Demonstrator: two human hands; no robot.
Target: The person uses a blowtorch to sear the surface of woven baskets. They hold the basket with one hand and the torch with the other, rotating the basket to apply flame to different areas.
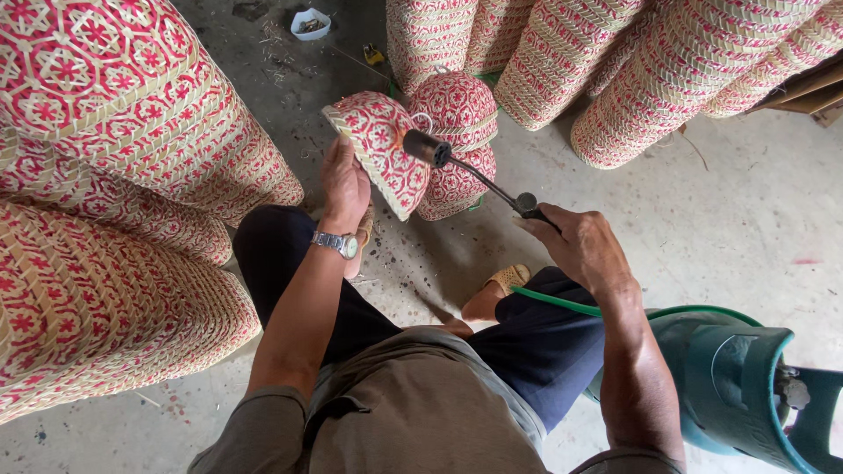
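1. The left hand [344, 183] is gripping a small red-and-cream woven basket [379, 149] by its rim, fingers wrapped over the edge, and is holding it up tilted above the floor, in front of the person's knees.
2. The right hand [575, 241] is closing fully around the handle of a gas torch [470, 171], whose dark nozzle is pointing at the basket's patterned side, just beside or touching it; which of the two cannot be told.
3. A green hose [562, 303] is running from under the right hand toward a teal gas cylinder [729, 386] standing at the person's right.
4. Two more small woven baskets [458, 140] of the same pattern are sitting stacked on the concrete floor [746, 237] just behind the held one.
5. Tall stacks of larger woven baskets [114, 193] are lying on the left, and further stacks [632, 61] are leaning along the top.
6. A wristwatch [338, 243] is showing on the left wrist.
7. A small white dish [310, 24] is resting on the floor at the top edge.
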